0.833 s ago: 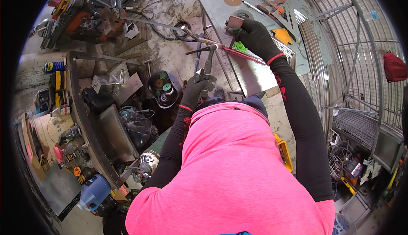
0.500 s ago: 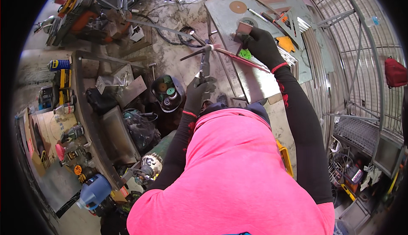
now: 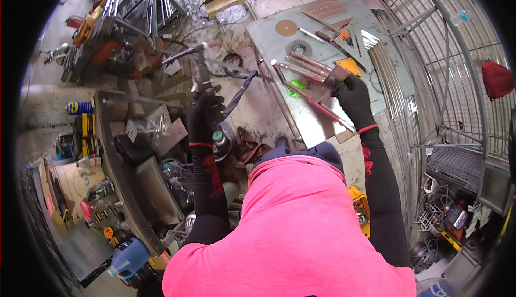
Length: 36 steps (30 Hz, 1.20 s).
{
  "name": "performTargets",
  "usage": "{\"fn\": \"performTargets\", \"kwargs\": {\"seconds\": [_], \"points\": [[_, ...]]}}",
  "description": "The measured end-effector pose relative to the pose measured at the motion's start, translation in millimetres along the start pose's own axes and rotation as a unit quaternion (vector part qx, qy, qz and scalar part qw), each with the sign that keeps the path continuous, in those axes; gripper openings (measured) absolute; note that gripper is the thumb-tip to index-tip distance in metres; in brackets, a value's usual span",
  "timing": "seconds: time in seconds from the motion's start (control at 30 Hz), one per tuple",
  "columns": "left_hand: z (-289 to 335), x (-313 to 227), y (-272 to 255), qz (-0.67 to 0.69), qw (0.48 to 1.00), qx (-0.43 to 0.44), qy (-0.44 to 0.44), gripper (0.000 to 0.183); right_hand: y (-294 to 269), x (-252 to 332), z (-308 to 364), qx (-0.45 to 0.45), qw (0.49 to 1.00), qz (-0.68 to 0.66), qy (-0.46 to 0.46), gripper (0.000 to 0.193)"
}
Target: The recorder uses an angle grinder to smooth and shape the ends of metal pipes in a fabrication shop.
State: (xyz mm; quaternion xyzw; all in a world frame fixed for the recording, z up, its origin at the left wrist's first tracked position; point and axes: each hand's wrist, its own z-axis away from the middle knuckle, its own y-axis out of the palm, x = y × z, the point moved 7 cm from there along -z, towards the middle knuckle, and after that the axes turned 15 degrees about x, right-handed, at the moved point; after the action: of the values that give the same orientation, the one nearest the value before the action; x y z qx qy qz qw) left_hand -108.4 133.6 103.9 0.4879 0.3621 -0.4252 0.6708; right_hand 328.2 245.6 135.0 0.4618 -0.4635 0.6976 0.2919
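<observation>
My left hand [image 3: 205,108], in a black glove, is closed around the handle of a TIG welding torch [image 3: 201,66] with a pinkish nozzle and a long dark back cap. Its dark sleeved cable [image 3: 240,95] loops away to the right of the glove. My right hand [image 3: 353,101], gloved as well, pinches a small square metal plate [image 3: 338,74] over the metal worktable [image 3: 269,34]. Beside that plate lie several short steel tubes [image 3: 306,67], a green disc [image 3: 296,88] and a yellow welding magnet [image 3: 349,66]. A long red-and-grey strip [image 3: 330,113] runs along the near table edge.
The table also bears a brown disc [image 3: 286,27] and long metal strips [image 3: 395,82]. A welding helmet [image 3: 226,136] is partly hidden behind my left arm. Left stands a cluttered bench [image 3: 115,152]; a wire-mesh rack [image 3: 454,165] and red bag [image 3: 497,79] are at right.
My left hand has swung left and away with the torch. My right hand has shifted right and nearer with the plate, uncovering the steel tubes on the table.
</observation>
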Motion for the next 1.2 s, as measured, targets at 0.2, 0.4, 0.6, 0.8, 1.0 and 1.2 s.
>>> {"fn": "performTargets", "kwargs": {"seconds": [0.2, 0.4, 0.6, 0.8, 1.0, 1.2], "points": [[-52.1, -80.5, 36.6, -0.050, 0.980, 0.016, 0.191, 0.040, -6.8, -28.2, -9.4, -0.047, 0.997, -0.046, 0.045, 0.033], [-106.6, -104.9, 27.7, -0.029, 0.979, 0.034, 0.200, 0.035, -6.4, -56.8, -22.8, -0.054, 0.984, -0.161, 0.055, 0.031], [-146.4, 9.7, -67.4, -0.040, 0.998, -0.032, 0.037, 0.038, 21.6, -57.5, -30.0, -0.045, 0.937, -0.325, 0.118, 0.023], [-169.4, 133.2, -126.9, -0.335, 0.932, -0.005, -0.137, 0.033, 30.5, -96.9, -16.0, -0.168, 0.889, -0.414, 0.101, 0.026], [-191.2, 205.9, -141.5, -0.593, 0.787, 0.109, -0.127, 0.042, 36.3, -121.8, 13.1, -0.250, 0.891, -0.339, 0.173, 0.029], [-269.1, 259.3, -109.3, -0.690, 0.711, 0.135, 0.018, 0.034, 53.8, -123.6, 20.4, -0.348, 0.861, -0.317, 0.193, 0.058]]}}
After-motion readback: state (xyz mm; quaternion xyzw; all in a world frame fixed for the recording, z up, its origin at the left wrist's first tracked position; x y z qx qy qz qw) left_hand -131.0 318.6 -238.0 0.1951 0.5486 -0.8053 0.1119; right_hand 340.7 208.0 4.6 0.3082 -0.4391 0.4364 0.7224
